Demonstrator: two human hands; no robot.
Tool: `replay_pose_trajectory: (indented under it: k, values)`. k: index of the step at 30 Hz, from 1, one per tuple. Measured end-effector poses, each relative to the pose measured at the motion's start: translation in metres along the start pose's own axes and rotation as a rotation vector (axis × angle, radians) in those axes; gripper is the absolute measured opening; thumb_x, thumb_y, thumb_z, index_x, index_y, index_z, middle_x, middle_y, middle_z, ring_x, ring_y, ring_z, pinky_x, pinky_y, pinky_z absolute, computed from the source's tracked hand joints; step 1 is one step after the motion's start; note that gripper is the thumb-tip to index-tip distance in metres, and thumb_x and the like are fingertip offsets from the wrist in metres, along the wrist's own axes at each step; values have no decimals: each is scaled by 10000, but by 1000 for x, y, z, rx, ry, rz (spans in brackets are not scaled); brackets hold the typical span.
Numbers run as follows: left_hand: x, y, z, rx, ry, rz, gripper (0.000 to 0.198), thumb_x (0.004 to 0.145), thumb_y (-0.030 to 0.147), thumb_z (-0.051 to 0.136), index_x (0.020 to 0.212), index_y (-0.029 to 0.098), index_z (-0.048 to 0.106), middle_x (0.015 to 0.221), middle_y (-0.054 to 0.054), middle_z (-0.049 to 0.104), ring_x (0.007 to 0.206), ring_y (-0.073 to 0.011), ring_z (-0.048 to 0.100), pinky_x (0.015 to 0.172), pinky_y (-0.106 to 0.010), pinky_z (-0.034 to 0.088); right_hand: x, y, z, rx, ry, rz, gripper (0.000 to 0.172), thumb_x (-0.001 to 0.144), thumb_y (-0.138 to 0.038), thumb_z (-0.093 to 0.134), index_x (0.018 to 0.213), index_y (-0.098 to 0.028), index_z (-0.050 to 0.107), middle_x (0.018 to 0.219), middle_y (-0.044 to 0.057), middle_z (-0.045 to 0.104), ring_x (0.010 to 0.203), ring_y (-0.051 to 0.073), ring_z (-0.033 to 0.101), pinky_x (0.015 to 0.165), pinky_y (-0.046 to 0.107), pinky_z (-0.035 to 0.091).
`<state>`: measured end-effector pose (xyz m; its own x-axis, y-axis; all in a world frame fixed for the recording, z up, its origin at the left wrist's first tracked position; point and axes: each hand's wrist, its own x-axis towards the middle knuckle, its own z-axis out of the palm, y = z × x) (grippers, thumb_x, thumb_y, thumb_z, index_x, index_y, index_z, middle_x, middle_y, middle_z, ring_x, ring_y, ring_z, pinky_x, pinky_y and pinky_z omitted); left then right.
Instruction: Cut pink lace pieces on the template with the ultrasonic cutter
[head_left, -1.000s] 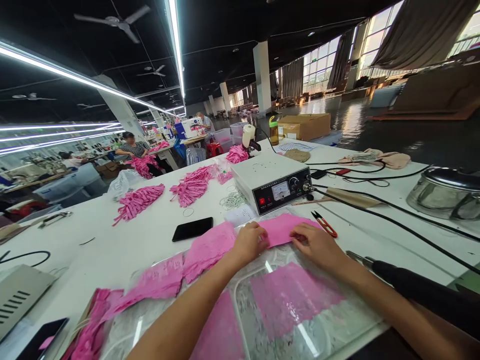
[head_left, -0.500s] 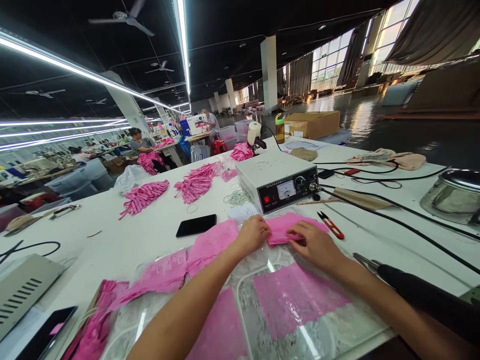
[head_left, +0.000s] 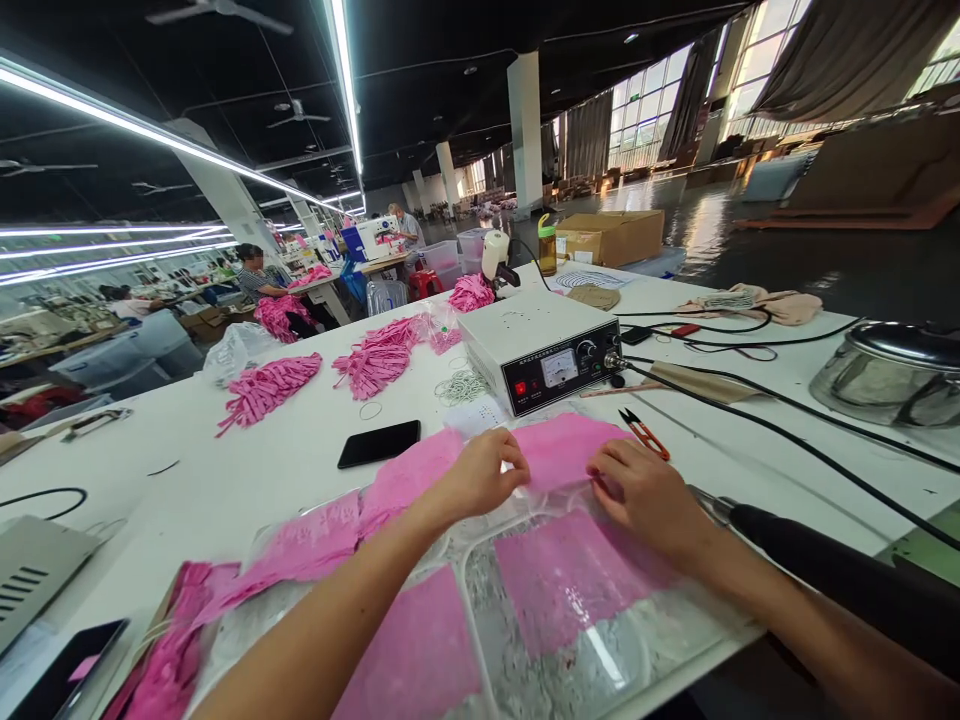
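A pink cloth piece lies spread just in front of the black-faced control box. At its lower left corner, my left hand is closed, with thumb and forefinger pinched together at the edge. My right hand pinches the lower right edge, its fingers curled. Nearer to me, pink pieces lie under a clear sheet on the table. To the left, a long pink strip runs down to a bundle of folded pink cloth.
Red-handled thread snips and a black-handled tool lie to the right. Black cables cross the table. A phone, pink strip bundles and a tangle of pale elastic loops lie to the left.
The pink cloth has been opened out flatter and wider between my hands. My right hand has moved slightly right along its edge. The whole view has shifted a little.
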<state>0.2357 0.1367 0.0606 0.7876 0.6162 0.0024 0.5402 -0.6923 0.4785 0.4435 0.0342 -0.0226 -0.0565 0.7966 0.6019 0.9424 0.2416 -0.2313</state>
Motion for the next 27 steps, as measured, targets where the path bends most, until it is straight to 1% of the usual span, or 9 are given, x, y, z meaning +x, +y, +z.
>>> replay_pose_trajectory:
  k: [1,3,6,9,12,15,18,23,27]
  values:
    - [-10,3,1,-16,-25,4,152,847,173,618,732,194,714,949,-23,638,878,-156,620,802,-273,500,-9,-4,-6,6,-8,-31,125,821,-118,512,775,-196,598,793,62,602,767,216,552,699,334,442]
    - [-31,6,6,-39,-81,13,156,814,158,622,721,218,733,929,-8,636,846,-149,621,758,-250,491,-27,-13,-15,22,-17,-92,142,815,-98,491,781,-198,586,803,61,599,755,206,545,680,327,444]
    - [-56,10,18,-43,-160,31,203,766,80,606,726,229,738,920,-4,638,838,-147,616,753,-245,473,-51,-23,-22,47,-13,-159,190,823,-59,449,797,-201,572,811,57,597,742,189,551,668,316,451]
    - [-69,11,31,-27,-209,57,256,708,4,577,684,217,717,892,-9,642,835,-151,611,778,-258,452,-64,-26,-27,76,-29,-181,196,853,-51,440,852,-204,562,836,57,598,748,182,565,672,314,473]
    - [-74,13,40,-6,-218,87,249,704,-4,570,657,206,695,870,-18,638,835,-160,605,822,-292,428,-69,-24,-35,116,-91,-161,173,863,-70,460,898,-214,549,869,63,599,778,188,586,683,317,505]
    - [-74,14,41,6,-214,122,246,723,6,565,652,208,686,856,-13,635,817,-154,597,831,-298,409,-72,-18,-45,151,-144,-123,170,865,-89,465,927,-226,545,901,64,602,806,182,613,693,301,534]
    - [-75,15,38,10,-212,145,243,728,13,569,651,213,685,835,-4,640,787,-144,590,811,-286,397,-76,-12,-51,177,-146,-47,154,885,-120,465,944,-235,549,912,57,602,806,164,634,698,277,549]
    - [-78,15,34,19,-209,163,231,742,25,573,642,207,673,829,-6,646,784,-145,575,796,-275,386,-85,-7,-48,205,-156,166,150,948,-226,431,900,-241,572,875,41,592,699,136,627,602,241,536]
    - [-79,14,36,52,-238,209,221,747,42,545,582,178,606,724,-10,606,687,-131,536,777,-281,381,-84,-6,-48,197,-194,286,154,943,-281,437,865,-236,562,864,34,589,655,138,604,544,248,509]
